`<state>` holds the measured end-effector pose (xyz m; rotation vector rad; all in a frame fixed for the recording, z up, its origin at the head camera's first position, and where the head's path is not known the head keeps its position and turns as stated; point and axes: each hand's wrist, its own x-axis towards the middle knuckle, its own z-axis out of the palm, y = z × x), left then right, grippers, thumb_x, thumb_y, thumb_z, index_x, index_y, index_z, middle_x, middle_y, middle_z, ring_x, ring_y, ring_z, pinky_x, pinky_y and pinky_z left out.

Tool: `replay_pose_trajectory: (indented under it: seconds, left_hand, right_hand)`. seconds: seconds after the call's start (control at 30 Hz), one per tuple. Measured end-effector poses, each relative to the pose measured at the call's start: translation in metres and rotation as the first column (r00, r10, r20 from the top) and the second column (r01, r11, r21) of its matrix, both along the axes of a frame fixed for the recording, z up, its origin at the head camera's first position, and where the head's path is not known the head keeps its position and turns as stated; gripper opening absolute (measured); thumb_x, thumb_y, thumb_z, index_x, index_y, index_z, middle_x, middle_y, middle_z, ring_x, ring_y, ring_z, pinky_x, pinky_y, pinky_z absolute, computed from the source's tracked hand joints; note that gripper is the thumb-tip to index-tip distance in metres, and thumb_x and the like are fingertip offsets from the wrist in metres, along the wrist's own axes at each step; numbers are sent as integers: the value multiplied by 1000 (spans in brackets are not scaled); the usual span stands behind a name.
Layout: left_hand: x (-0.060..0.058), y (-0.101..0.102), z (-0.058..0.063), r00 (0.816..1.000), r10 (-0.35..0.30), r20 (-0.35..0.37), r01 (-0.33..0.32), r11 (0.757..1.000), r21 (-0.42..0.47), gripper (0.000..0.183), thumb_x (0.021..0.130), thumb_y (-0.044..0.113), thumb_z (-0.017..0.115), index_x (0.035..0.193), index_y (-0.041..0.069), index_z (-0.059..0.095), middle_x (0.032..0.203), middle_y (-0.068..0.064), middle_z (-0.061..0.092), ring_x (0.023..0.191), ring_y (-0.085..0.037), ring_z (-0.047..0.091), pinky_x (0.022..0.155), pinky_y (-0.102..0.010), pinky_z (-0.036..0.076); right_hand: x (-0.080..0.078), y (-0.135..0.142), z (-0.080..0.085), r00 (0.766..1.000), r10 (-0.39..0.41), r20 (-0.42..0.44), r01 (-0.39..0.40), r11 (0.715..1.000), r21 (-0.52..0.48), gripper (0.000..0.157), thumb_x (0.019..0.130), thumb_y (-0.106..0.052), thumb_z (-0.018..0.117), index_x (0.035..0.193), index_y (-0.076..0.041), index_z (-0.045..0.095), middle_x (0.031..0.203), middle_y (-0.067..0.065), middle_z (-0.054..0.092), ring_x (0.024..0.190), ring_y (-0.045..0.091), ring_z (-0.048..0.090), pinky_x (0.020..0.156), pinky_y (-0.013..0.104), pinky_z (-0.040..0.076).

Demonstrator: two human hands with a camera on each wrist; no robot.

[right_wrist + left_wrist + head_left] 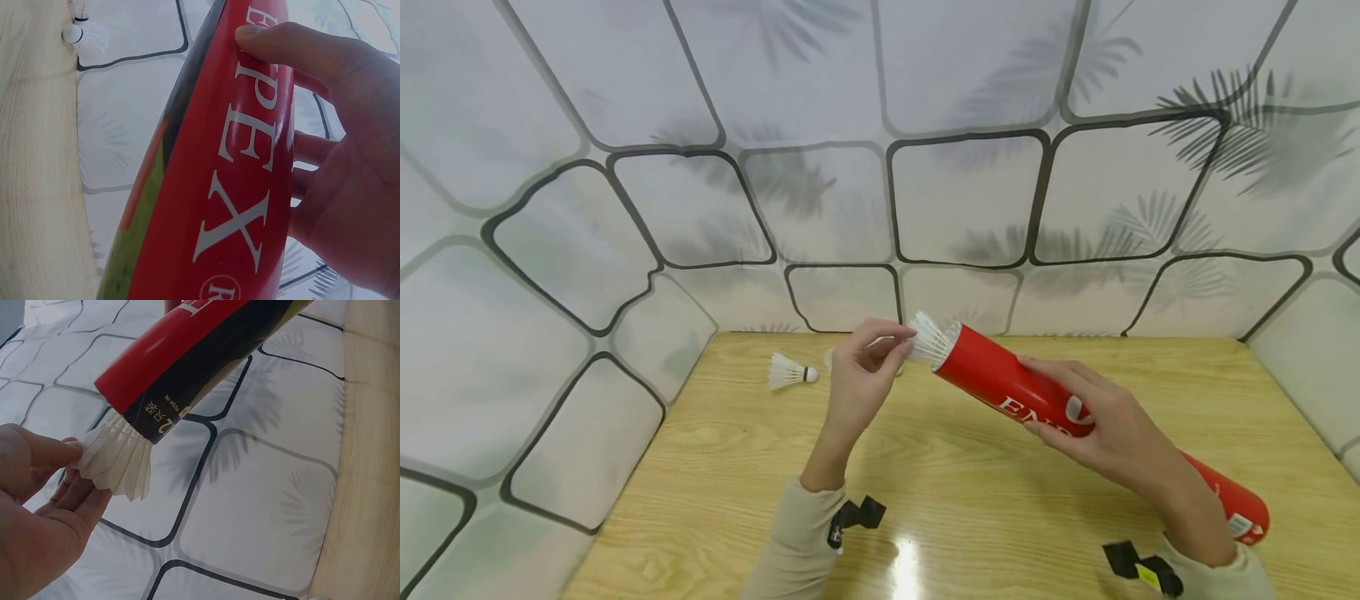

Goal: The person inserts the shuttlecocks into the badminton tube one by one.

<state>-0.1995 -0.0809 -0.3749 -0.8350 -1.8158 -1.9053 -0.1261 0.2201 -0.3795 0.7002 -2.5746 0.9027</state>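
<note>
In the head view my right hand grips a red shuttlecock tube, held tilted above the table with its mouth up and to the left. The thumb lies across the white lettering in the right wrist view. White feathers of a shuttlecock stick out of the mouth, its base hidden inside. My left hand pinches the feather edge between thumb and fingertips. The tube's other end appears beyond my right wrist. Another shuttlecock lies on the table, left of my left hand.
Light wood table lies beneath both hands. Patterned cloth panels rise along its back and sides. In the right wrist view a shuttlecock rests near the table edge, with part of another above it. My left hand partly hides white pieces in the head view.
</note>
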Motion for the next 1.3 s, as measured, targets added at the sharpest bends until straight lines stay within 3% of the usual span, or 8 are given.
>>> replay_pose_trajectory:
  seconds: [0.3,0.63,0.87,1.3]
  left_hand:
    - [0,-1,-2,1000,-9,-27,5,992,-125,18,96,-8,66,112,-4,71,108,-17,72,94,-27,70,83,-28,58]
    - [4,9,-4,997,-83,-3,82,988,-129,20,96,-5,67,116,-3,70,111,-16,71,90,-20,67,86,-32,59]
    - [4,11,-5,995,-102,5,102,987,-125,21,95,-6,67,116,-3,70,112,-16,71,92,-21,69,85,-35,60]
    - [1,10,-8,982,-186,25,187,974,-130,24,96,-6,67,119,-2,68,115,-16,71,102,-25,70,88,-40,60]
  right_hand:
    - [-1,0,0,1000,12,-9,-12,1000,-4,77,80,-12,89,148,-22,54,131,7,62,108,29,62,66,39,63]
    - [-2,-4,-1,1000,25,-18,-25,1000,-2,76,80,-11,89,147,-23,55,129,5,63,106,26,63,66,35,62]
    - [-2,-4,-1,1000,11,-28,-11,1000,13,76,79,-12,89,146,-22,56,128,5,64,106,26,63,69,39,62]
    - [0,-4,-1,1000,12,-15,-12,1000,9,76,80,-13,89,147,-23,55,129,5,62,106,26,63,67,36,62]
